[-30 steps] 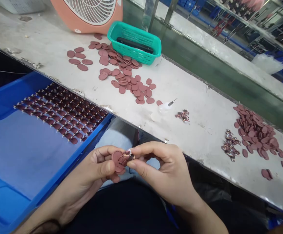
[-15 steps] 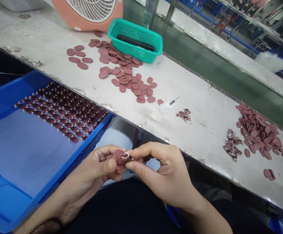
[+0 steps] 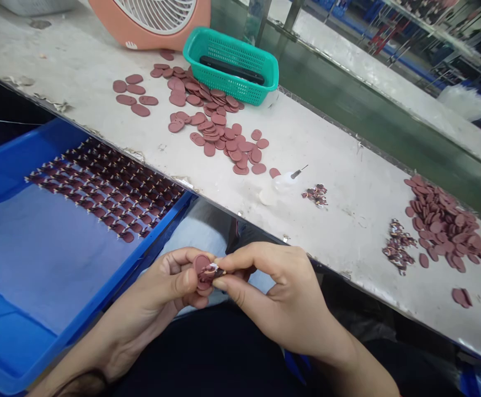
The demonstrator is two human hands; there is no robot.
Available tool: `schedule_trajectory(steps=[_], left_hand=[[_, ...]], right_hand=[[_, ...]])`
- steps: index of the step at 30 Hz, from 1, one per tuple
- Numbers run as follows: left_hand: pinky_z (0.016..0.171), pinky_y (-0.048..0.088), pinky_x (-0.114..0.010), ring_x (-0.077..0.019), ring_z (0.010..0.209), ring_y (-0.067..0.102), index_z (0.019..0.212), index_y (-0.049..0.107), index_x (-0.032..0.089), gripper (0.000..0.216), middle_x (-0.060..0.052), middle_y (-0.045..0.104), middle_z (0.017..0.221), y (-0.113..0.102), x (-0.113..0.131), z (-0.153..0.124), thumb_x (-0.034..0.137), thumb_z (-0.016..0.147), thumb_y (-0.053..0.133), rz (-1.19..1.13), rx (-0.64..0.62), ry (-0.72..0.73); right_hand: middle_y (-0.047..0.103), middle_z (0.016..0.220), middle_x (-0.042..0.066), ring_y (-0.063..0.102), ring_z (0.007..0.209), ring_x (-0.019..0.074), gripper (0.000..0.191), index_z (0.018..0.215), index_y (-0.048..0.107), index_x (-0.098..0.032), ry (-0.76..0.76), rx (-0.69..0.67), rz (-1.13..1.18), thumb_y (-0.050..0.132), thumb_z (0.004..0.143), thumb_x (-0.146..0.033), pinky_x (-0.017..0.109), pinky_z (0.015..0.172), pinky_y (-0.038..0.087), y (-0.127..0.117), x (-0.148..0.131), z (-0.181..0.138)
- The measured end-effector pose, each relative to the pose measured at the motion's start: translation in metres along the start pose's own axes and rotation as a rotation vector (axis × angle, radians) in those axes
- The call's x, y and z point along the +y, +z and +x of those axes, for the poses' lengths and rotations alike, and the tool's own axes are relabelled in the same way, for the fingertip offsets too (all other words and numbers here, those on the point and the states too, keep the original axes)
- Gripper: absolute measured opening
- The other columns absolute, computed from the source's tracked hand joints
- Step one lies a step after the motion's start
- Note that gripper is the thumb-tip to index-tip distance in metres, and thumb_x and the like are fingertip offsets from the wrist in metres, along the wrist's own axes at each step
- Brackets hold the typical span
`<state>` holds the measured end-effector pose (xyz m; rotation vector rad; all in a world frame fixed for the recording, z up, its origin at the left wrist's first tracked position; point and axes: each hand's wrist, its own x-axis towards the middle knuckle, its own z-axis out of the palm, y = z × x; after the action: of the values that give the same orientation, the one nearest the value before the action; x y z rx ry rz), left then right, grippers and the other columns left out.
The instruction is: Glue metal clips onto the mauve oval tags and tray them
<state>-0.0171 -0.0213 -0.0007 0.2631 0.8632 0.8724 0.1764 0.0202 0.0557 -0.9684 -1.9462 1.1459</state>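
Note:
Over my lap, my left hand pinches a dark red oval rubber piece between thumb and fingers. My right hand pinches a small dark trim part against that oval piece, thumb and forefinger pressed together. Both hands touch at the piece, below the front edge of the white workbench. Loose red ovals lie scattered on the bench ahead. A small clear glue bottle with a needle tip lies on its side beyond my hands.
A blue tray at my left holds rows of finished dark red pieces. A teal basket and a pink fan stand at the back. Another heap of ovals and small trim heaps lie to the right.
My hands have stayed together on the piece, with only slight finger shifts. The view has drifted a little.

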Motion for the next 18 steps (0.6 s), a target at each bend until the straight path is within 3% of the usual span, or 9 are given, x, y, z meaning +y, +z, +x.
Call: schedule_trajectory(steps=[10,18], left_hand=[[0.049,0.046,-0.013,-0.0068,0.054,0.053,0.077,0.081,0.019,0.038,0.002,0.066,0.064,0.009,-0.005,-0.001,0.044,0.053,0.098,-0.081,0.014,0.040],[0.051,0.045,-0.014,-0.0073,0.053,0.053,0.073,0.081,0.020,0.037,0.002,0.067,0.062,0.016,-0.002,-0.005,0.043,0.050,0.099,-0.076,0.056,0.041]], right_hand=[[0.079,0.082,0.000,0.075,0.070,0.0118,0.013,0.093,0.072,-0.019,-0.096,0.006,-0.056,0.073,0.086,-0.009,0.019,0.070,0.060,0.002,-0.002,-0.001],[0.080,0.085,0.000,0.075,0.070,0.0115,0.014,0.094,0.071,-0.021,-0.102,-0.004,-0.061,0.073,0.086,-0.010,0.020,0.070,0.061,0.001,-0.002,0.000]])
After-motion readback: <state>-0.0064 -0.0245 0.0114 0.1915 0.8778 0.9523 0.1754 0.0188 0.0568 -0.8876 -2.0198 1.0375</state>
